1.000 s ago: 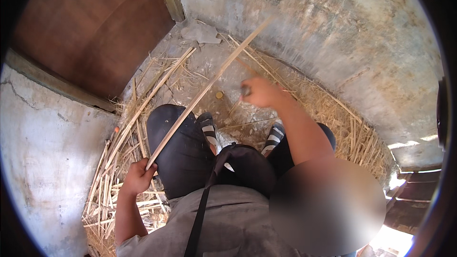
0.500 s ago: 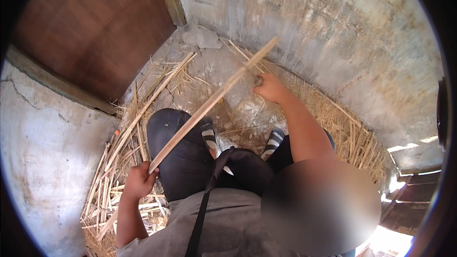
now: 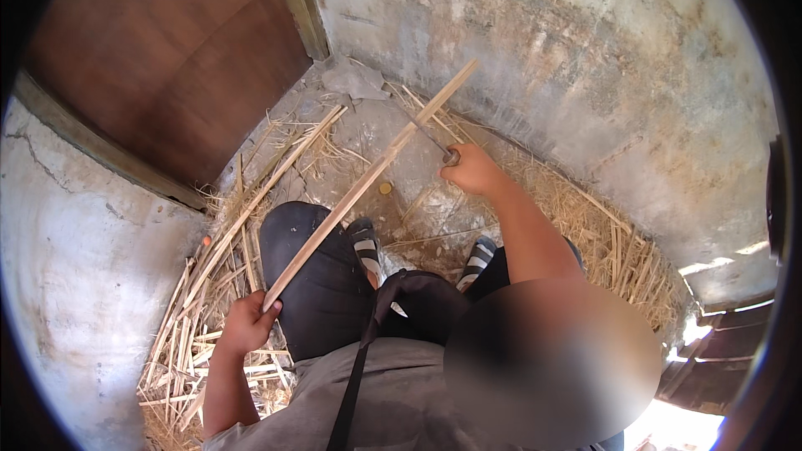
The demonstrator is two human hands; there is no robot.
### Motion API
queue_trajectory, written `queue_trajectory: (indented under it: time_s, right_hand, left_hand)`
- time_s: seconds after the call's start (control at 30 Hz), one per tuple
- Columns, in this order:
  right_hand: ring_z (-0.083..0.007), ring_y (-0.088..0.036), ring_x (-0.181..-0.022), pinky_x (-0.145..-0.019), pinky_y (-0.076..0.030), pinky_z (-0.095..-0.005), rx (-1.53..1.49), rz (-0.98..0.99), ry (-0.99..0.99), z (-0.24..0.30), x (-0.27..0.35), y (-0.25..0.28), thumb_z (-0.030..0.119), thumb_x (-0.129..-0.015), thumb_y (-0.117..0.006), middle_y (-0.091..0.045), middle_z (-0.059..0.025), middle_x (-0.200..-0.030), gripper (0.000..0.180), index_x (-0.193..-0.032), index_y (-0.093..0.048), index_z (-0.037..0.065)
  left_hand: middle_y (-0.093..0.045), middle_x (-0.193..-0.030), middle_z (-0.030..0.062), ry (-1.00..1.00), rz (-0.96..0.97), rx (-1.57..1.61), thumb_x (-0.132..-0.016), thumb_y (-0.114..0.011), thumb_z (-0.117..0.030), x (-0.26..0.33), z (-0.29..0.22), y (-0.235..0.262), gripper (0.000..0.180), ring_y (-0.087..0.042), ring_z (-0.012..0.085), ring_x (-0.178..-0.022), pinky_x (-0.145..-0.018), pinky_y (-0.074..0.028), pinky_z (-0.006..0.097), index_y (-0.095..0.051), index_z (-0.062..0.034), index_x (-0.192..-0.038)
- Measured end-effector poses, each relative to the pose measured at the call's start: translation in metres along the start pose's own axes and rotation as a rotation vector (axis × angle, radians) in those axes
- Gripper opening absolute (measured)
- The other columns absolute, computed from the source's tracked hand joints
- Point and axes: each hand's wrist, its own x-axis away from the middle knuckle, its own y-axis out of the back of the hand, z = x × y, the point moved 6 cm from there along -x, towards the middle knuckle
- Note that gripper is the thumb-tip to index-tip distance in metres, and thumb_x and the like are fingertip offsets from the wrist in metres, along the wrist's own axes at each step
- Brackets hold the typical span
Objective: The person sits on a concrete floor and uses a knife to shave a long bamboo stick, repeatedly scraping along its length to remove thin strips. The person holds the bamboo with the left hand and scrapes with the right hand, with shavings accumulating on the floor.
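Note:
A long pale strip of split wood or bamboo (image 3: 349,202) slants up from the lower left to the upper right, across my left knee. My left hand (image 3: 246,326) is closed on its near end, thumb on top. Toward the far end, a knife (image 3: 434,139) with a thin dark blade meets the strip from the right side. My right hand (image 3: 473,170) grips the knife's handle, which is mostly hidden in the fist. Whether the blade is cutting into the strip or only resting against it, I cannot tell.
Loose strips (image 3: 271,167) and shavings lie along the left wall, with more straw-like shavings (image 3: 626,242) along the right wall. A brown door panel (image 3: 167,58) stands at the far left. A small yellow round thing (image 3: 385,188) lies on the floor between my feet and the strip.
My right hand with the knife has shifted slightly toward me and left. The strip's far end has moved a little left, and the blurred blade now shows clearly.

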Motion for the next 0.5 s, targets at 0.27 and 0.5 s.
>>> queue_trajectory:
  time_s: [0.27,0.5]
  right_hand:
    - [-0.0395,-0.069,-0.11,-0.094,-0.054,-0.0444,0.233,0.109,0.074,0.018,0.015,-0.013,0.024,-0.076,-0.071,-0.071,-0.0259,-0.116,0.051,-0.123,-0.07,0.002]
    - [-0.0387,-0.07,-0.1,-0.089,-0.054,-0.045,0.15,0.027,0.119,0.014,0.008,-0.019,0.03,-0.082,-0.075,-0.072,-0.0239,-0.106,0.051,-0.124,-0.069,0.002]
  left_hand:
    - [-0.06,-0.063,0.0192,-0.072,-0.012,0.002,-0.095,-0.071,-0.02,-0.004,0.008,-0.007,0.029,-0.06,0.0329,-0.055,-0.055,-0.046,0.042,-0.058,0.0005,-0.079]
    - [-0.059,-0.062,0.0193,-0.012,0.024,0.001,-0.095,-0.071,-0.021,0.0,-0.002,0.004,0.029,-0.06,0.0326,-0.057,-0.057,-0.046,0.043,-0.059,0.0014,-0.08]
